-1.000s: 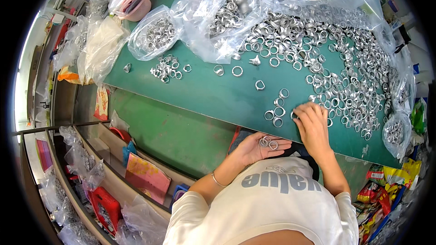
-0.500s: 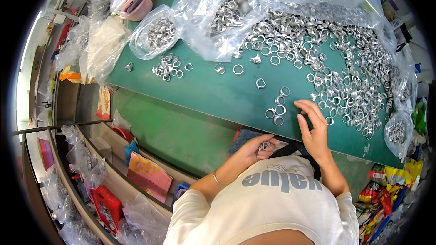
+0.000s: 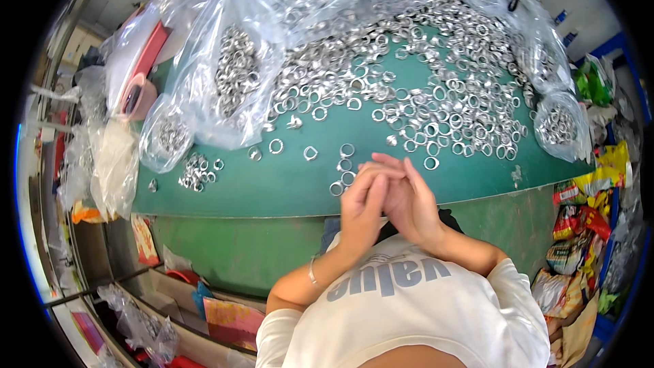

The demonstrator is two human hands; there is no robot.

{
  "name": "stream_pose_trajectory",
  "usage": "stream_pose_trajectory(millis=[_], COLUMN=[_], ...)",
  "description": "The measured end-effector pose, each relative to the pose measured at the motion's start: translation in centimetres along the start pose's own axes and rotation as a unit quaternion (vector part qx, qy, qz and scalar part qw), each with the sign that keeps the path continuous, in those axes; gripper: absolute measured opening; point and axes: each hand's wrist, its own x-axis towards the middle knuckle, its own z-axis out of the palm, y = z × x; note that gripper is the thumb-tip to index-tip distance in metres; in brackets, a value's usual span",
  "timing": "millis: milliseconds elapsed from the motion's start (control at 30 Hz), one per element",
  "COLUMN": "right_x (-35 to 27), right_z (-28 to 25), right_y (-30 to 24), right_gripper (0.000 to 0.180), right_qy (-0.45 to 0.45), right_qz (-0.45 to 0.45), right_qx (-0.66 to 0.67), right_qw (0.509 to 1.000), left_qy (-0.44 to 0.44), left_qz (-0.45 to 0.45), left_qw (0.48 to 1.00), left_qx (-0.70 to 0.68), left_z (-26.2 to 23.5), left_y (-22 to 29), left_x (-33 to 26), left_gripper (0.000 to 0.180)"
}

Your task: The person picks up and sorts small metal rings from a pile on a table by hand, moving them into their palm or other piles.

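Note:
My left hand point(image 3: 363, 199) and my right hand point(image 3: 413, 206) meet over the near edge of the green table point(image 3: 272, 187). The left fingers are curled in against the right palm, and whatever they hold is hidden. My right hand is cupped beside them, its fingers stretched out and angled up. Just beyond the left fingertips lie a few loose metal rings point(image 3: 347, 150), partly covered by the hands. A large spread of silver rings point(image 3: 470, 112) covers the table to the right and behind.
A clear plastic bag of rings point(image 3: 235, 75) stands at the back left, beside a smaller ring bag point(image 3: 167, 133). A small ring cluster point(image 3: 197, 172) lies at the left. Another bag point(image 3: 562, 123) sits at the right corner. Below left is a compartmented shelf point(image 3: 160, 293); colourful packets point(image 3: 572, 232) lie right.
My right hand has left the loose rings and come to my left hand. My left hand, which held rings near my lap, has risen to the table edge. The view has turned right.

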Motion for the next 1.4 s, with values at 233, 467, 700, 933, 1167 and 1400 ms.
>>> stream_pose_trajectory(millis=[233,467,700,933,1167,1400], right_x=[-0.2,-3.0,-4.6,-5.1,-5.2,-7.3], right_z=[-2.5,-5.9,-6.5,-8.2,-10.2,-10.0], right_y=[-3.1,-8.8,-5.5,-7.5,-7.7,-6.8], right_gripper=[0.032,0.008,0.006,0.012,0.023,0.024], right_qy=[0.081,0.147,-0.040,-0.050,0.177,-0.034], right_qz=[0.021,-0.167,-0.265,-0.349,-0.340,-0.327], right_qx=[0.166,-0.449,-0.632,-0.681,-0.826,-0.767], right_qw=[0.983,0.865,0.727,0.642,0.413,0.551], left_qy=[-0.011,-0.181,-0.148,-0.214,-0.145,-0.219], left_qz=[0.296,-0.228,-0.496,-0.488,-0.505,-0.480], left_qw=[0.907,0.955,0.722,0.726,0.787,0.707], left_qx=[0.301,-0.052,-0.458,-0.434,-0.323,-0.470], left_z=[4.3,0.2,1.7,0.0,3.1,1.5], left_y=[-2.1,-1.8,-8.7,-12.4,-11.9,-14.4], left_x=[1.3,-0.3,-1.1,-0.6,0.2,-0.5], left_gripper=[0.021,0.026,0.034,0.025,0.040,0.044])
